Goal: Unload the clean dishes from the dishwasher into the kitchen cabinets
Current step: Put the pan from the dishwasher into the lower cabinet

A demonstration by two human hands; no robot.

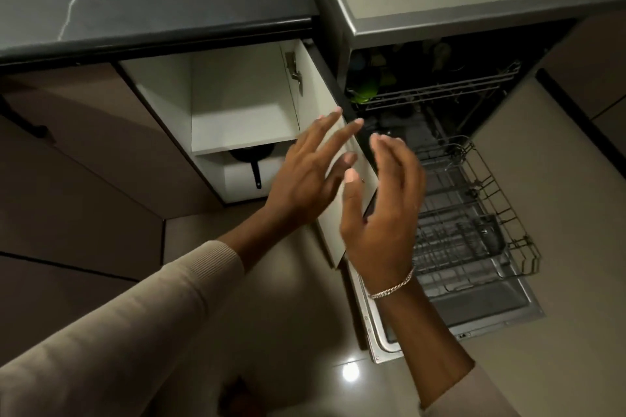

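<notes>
— Dishwasher (450, 85) where?
— At the right, door down flat, lower rack (474, 213) pulled out over it and bare as far as I can see. The upper rack (437, 91) sits inside, with green items (366, 90) at its left end.
— And the cabinet (237, 101)?
— Just left of it, door (332, 132) swung open, a black pan (252, 156) under the white shelf.
— Hands?
— Left hand (305, 176) fingers spread wide, holding nothing, in front of the door's inner face. Right hand (386, 203) loosely curled, also holding nothing, at the door's edge, a bracelet (393, 286) on the wrist.
</notes>
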